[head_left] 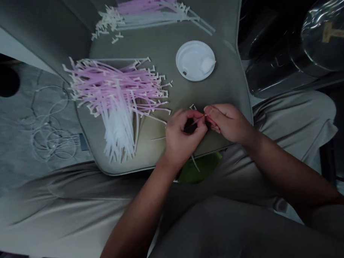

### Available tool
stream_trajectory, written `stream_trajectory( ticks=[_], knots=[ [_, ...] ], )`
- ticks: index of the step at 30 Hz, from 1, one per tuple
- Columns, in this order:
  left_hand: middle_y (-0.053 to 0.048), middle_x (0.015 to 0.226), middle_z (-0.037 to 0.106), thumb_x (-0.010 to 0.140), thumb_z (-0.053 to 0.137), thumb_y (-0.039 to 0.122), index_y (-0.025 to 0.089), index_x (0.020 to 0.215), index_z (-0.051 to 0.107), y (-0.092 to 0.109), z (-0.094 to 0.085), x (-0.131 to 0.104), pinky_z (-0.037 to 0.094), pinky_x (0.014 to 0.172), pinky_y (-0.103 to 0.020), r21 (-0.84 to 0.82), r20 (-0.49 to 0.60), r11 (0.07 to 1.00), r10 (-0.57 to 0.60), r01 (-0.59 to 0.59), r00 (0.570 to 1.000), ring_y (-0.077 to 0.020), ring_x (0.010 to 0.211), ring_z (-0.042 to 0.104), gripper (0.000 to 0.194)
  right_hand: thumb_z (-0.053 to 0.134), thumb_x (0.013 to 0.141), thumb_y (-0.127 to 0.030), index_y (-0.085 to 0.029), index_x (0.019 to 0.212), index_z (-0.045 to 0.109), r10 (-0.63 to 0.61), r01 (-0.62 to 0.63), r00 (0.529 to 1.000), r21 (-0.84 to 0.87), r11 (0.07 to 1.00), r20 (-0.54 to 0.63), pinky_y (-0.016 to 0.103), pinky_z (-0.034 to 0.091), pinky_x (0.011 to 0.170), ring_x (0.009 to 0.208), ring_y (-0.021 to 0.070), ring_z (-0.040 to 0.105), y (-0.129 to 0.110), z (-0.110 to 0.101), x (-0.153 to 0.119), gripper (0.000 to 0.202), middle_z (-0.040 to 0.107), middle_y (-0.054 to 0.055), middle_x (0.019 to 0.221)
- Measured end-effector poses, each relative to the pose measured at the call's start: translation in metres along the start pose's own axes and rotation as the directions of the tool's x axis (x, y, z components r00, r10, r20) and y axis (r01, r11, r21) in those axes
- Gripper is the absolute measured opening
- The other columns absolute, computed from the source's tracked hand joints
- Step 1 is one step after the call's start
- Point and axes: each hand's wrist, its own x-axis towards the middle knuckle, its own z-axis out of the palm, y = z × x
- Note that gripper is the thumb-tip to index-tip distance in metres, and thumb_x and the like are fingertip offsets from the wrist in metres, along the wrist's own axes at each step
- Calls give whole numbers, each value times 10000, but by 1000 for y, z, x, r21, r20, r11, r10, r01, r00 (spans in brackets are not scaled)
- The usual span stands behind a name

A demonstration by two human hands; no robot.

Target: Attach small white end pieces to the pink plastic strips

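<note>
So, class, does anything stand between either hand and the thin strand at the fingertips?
Nothing visible does. The left hand pinches the thin strand, and the right hand meets it fingertip to fingertip. The pink and white pile and the white dish lie aside, not in between.

Probably a makeshift workshop, though the exact kind of room is unclear. Piles of pink tubes [122, 83] and white tubes [119, 127] cover the padded seat's [153, 156] left side; thin coiled line [52, 139] lies on the grey floor [8, 131].
</note>
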Motion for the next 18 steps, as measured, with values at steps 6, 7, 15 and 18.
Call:
stream_trajectory(
  ticks=[6,7,15,18],
  knots=[
    [13,739,669,816,643,158,191,775,646,1,-2,4,486,691,-251,-26,41,999,41,-40,998,-106,692,606,53,430,982,-481,-196,614,413,-21,22,999,-32,999,28,239,283,515,564,79,369,-3,-3,1,466,377,-45,578],
    [14,736,668,815,645,156,189,773,646,1,-3,5,483,689,-250,-33,47,999,44,-42,998,-104,690,604,53,430,984,-470,-196,613,411,-29,30,999,-37,999,26,239,283,519,567,78,370,-3,-3,1,463,375,-45,580],
    [15,726,659,801,651,143,192,763,643,1,-5,9,470,678,-250,-52,100,998,34,-29,994,-105,682,596,62,404,1003,-429,-196,618,407,-46,51,998,-100,994,50,245,290,533,560,76,363,-4,-5,0,450,374,-49,584],
    [7,725,653,795,646,138,191,760,642,2,-7,12,472,684,-262,-46,138,999,24,-18,990,-115,688,600,63,401,1004,-432,-196,614,412,-46,53,997,-125,991,60,246,288,523,549,76,355,-4,-6,-1,456,374,-48,576]
  ],
)
